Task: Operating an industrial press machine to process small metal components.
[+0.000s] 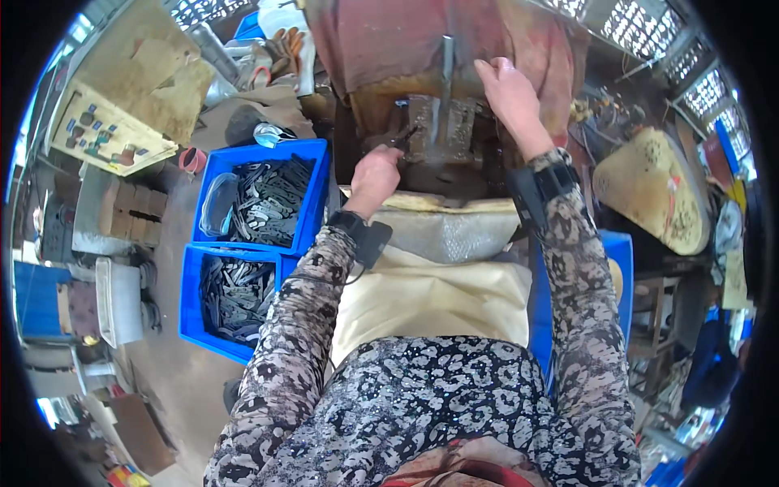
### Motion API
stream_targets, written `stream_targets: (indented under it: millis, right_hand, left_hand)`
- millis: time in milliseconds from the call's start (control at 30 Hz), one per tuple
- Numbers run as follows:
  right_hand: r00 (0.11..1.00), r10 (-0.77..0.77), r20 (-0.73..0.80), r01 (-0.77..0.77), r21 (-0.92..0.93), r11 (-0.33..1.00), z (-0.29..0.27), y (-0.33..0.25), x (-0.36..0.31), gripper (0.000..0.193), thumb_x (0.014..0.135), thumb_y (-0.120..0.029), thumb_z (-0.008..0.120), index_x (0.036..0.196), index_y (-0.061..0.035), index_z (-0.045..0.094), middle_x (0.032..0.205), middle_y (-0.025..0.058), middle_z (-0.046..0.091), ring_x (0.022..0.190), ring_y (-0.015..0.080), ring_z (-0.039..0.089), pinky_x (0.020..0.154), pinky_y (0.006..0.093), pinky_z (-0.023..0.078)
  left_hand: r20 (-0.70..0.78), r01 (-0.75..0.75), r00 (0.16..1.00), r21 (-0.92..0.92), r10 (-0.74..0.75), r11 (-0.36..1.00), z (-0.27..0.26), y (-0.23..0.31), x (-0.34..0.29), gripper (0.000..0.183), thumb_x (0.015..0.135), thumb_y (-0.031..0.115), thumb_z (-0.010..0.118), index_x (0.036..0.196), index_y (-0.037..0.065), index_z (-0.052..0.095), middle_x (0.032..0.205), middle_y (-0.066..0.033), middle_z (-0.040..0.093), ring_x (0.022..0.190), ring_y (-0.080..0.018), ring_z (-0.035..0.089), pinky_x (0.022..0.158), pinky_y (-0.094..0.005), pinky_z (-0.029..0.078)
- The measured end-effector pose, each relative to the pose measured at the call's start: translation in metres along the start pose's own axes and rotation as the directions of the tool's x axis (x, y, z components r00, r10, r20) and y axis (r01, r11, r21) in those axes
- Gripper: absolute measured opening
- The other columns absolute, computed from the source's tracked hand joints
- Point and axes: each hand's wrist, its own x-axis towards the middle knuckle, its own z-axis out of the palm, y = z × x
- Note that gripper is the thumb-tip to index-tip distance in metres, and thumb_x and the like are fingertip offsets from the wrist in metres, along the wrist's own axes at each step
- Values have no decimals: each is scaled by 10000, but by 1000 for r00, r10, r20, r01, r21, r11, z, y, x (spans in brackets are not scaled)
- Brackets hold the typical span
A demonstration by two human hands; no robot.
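My left hand is closed on a thin dark metal piece, whose far end points into the work area of a machine. Above and right of it, my right hand is raised with its fingers curled together; what they hold, if anything, I cannot make out. Between the hands, an upright metal rod stands at the machine, a little left of my right fingers and apart from them. Behind the rod is a wet, dirty metal block. A padded edge covered in clear plastic lies just below the work area.
Two blue bins hold many flat dark metal pieces at my left. A reddish cloth hangs behind the machine. Another blue bin is by my right arm. A yellowish control box stands far left, a triangular stool seat right.
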Motion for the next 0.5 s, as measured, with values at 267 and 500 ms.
stream_targets:
  millis: [267,500]
  right_hand:
    - [993,-107,-52,90,-258,962,39,-60,64,604,936,-529,441,1055,53,550,990,287,639,947,415,631,745,487,514]
    - [987,-77,139,124,-371,921,59,-64,80,507,958,-473,429,1015,17,544,933,234,670,922,398,648,751,494,507]
  left_hand:
    - [15,41,999,98,-43,994,-13,4,2,117,751,68,564,817,83,661,907,-147,637,877,-322,644,756,-417,527]
    - [36,50,998,115,-54,992,-10,6,-1,133,743,85,562,814,78,674,878,-136,644,874,-305,648,761,-410,527]
